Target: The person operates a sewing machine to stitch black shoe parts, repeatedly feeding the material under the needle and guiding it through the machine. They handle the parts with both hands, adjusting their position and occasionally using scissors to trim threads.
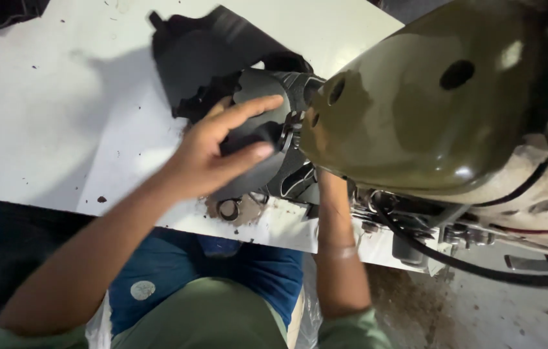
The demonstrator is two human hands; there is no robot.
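On the white surface (48, 116), under the olive-green head of a sewing machine (429, 110), a dark, curved shoe upper (258, 123) is held up against the needle area. The left hand (212, 152) is laid over the piece, its fingers (248, 110) spread and pressed flat rather than closed; by the look of it, the material is kept bent and steady in this way where it meets the machine. The upper lies directly beneath those fingers and touches them, with its far edge just beside the machine's metal foot. The right hand is hidden behind the machine head; only its forearm (335, 252) is seen rising from below, so whether its fingers are open or closed cannot be told. It seems to be placed under the piece as support from the other side. A flat sheet of dark material (196, 52) is spread behind the upper, touching it. A black cable (480, 268) runs below the machine.
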